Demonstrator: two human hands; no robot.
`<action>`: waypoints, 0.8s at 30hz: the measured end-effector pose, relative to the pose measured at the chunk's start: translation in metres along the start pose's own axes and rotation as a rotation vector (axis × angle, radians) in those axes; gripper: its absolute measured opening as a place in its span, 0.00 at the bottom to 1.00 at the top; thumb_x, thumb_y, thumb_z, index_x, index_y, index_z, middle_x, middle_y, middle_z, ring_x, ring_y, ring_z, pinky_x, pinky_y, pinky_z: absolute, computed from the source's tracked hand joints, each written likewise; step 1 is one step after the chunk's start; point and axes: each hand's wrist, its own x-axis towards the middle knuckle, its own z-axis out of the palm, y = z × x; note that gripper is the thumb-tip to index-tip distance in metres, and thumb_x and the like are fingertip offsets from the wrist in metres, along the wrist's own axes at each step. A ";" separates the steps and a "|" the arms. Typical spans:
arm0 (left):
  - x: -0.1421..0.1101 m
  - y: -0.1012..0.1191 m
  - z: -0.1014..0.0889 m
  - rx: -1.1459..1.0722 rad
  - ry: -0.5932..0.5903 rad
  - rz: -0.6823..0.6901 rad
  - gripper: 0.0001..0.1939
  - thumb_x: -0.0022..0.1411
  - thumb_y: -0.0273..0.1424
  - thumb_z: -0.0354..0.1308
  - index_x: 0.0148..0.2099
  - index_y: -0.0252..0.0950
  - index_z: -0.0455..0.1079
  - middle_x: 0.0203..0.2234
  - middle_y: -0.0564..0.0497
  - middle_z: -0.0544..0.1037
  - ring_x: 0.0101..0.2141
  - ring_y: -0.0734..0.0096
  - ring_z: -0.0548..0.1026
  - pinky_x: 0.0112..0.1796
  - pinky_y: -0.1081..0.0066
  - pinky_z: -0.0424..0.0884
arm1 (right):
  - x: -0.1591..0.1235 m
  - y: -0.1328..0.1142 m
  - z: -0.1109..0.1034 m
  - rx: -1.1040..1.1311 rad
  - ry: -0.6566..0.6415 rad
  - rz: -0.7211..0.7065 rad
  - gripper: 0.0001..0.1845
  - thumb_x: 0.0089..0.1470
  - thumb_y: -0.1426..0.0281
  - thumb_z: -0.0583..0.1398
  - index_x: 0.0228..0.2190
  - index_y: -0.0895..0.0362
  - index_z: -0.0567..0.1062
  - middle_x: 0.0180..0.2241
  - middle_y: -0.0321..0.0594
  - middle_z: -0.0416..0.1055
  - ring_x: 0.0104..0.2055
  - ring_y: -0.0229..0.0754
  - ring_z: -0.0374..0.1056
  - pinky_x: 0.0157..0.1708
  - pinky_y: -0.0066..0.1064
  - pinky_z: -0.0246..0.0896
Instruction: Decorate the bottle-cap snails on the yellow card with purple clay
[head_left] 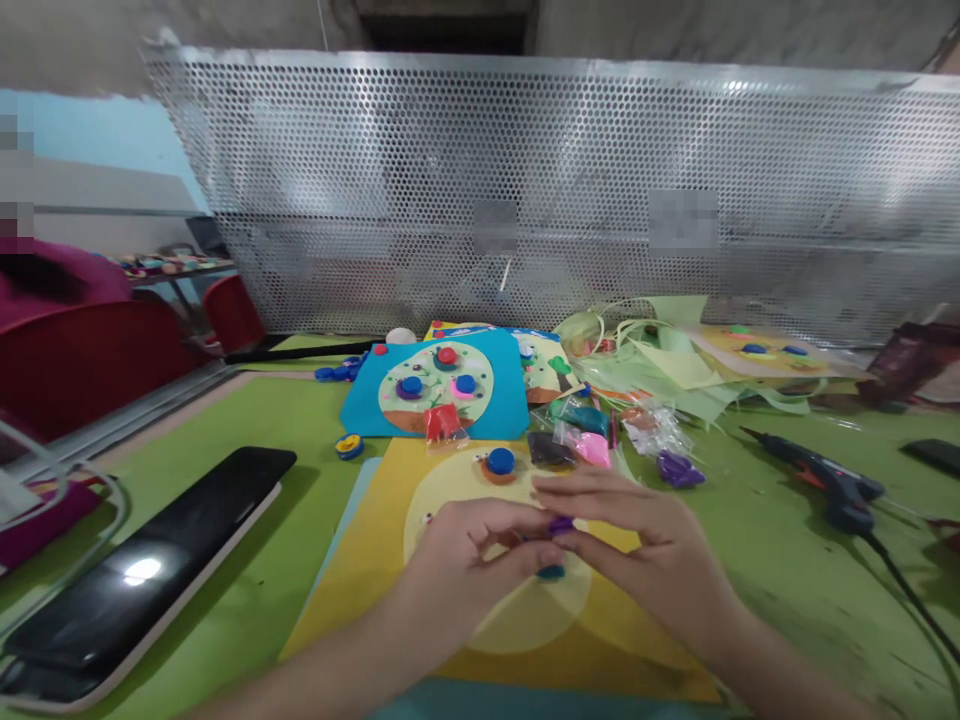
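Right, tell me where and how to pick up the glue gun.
Grip the glue gun by its handle, probably best from the near side with the right hand. The handle end and cord face near; the nozzle points left and away. Keep fingers off the nozzle, as it may be hot.

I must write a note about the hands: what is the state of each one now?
Left hand: fingers closed on purple clay.
Right hand: fingers on the same clay.

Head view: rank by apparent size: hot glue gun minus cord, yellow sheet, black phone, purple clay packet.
1. Yellow sheet
2. Black phone
3. Hot glue gun
4. Purple clay packet

Phone is nearer the camera than the packet, which inflates it.
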 end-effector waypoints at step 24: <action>-0.002 0.006 0.002 0.296 0.109 0.115 0.08 0.56 0.29 0.59 0.27 0.36 0.76 0.22 0.52 0.80 0.26 0.72 0.75 0.30 0.78 0.67 | 0.000 0.007 -0.007 0.163 -0.025 0.205 0.10 0.52 0.72 0.62 0.34 0.44 0.80 0.34 0.33 0.77 0.38 0.42 0.73 0.40 0.31 0.70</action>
